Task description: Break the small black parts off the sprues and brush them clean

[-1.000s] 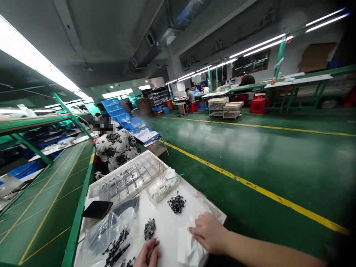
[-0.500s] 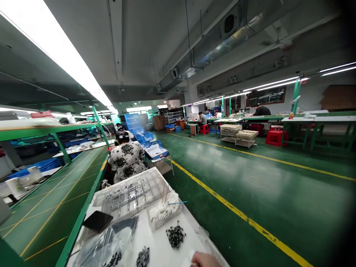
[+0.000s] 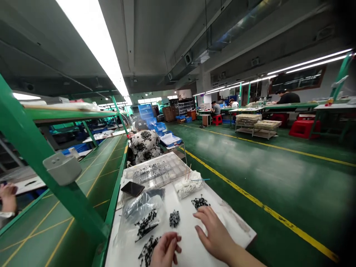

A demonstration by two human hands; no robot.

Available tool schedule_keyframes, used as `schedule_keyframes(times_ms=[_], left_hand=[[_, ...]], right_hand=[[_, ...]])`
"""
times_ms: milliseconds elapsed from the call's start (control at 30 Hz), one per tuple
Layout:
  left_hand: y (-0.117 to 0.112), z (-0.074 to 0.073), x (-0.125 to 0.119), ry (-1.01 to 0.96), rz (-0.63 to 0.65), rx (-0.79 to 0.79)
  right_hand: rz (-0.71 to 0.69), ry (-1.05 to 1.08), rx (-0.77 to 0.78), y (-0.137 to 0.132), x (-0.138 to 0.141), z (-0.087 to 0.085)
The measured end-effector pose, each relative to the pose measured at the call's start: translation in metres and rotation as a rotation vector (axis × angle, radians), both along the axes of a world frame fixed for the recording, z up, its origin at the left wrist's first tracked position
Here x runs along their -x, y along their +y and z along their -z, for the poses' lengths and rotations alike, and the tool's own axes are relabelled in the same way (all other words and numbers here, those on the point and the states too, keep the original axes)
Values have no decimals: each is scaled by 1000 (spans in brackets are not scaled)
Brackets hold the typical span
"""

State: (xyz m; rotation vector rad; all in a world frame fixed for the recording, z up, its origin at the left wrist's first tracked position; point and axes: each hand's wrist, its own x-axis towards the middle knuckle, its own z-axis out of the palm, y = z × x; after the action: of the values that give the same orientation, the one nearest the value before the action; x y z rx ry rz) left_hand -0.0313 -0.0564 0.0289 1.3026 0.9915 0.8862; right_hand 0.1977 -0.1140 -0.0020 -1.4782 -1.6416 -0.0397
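Clumps of small black-and-white beaded parts [image 3: 174, 218] lie loose on the white worktop [image 3: 236, 231], mid-surface, w/ a smaller clump [image 3: 199, 202] nearer the right edge and a long black strand [image 3: 148, 250] by the near edge. The left hand [image 3: 166, 249] is just beside that strand, fingers curled loosely; can't tell if they pinch anything tiny. The right hand [image 3: 214, 233] is well apart from it, fingers spread, no visible grip, just near the smaller clump.

Further along sit a clear plastic bag [image 3: 140, 207] w/ black parts inside, a black phone [image 3: 132, 188], a clear compartment tray [image 3: 157, 171], and a clear tub of white cotton swabs [image 3: 189, 187] w/ thin wooden sticks [image 3: 189, 172] poking up.

Main risk: nothing walls in the loose clumps, so a careless sweep of the right hand or a sleeve could push parts off the right edge onto the green floor [image 3: 278, 185], where small pieces would be hard to find. Tugging the bag could spill its contents and mix them w/ the clumps. Knocking the tub could tip it, scattering swabs among the parts. A bump to the tray could jolt whatever's in its compartments.

No brand, label or readable writing on any of this. A co-worker in a black-and-white floral top [image 3: 145, 146] sits beyond the far end of the worktop.
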Motion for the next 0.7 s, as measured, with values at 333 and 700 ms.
schedule_keyframes(times_ms=[333,700], left_hand=[[62,24,-28,-269,26,44],[57,36,-18,-178,7,104]], right_hand=[[-313,42,42,81,29,-31],[-539,228,71,103,39,13]])
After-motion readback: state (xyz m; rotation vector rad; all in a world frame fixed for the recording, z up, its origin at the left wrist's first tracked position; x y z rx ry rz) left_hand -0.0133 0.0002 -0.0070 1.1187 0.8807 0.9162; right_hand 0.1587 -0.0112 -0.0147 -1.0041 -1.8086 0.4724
